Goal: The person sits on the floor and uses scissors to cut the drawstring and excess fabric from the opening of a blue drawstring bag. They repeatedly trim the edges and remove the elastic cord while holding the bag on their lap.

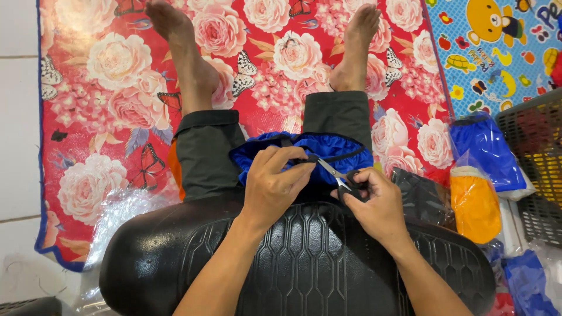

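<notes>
My left hand [274, 182] pinches the gathered edge of a blue fabric cover [328, 146] that lies over the front of a black padded seat [304, 263] on my lap. My right hand [374, 202] grips small black-handled scissors [339, 175], whose blades point left toward the pinched fabric, close to my left fingertips. The blades meet the fabric edge right at the fingers. My legs in dark trousers stretch forward, bare feet on the mat.
A red floral mat [117, 105] covers the floor. To the right lie plastic bags with blue [486, 152], orange [477, 205] and black [421, 196] fabric, plus a dark mesh basket [535, 169]. Clear plastic wrap [123, 210] lies left. White tiles border the left side.
</notes>
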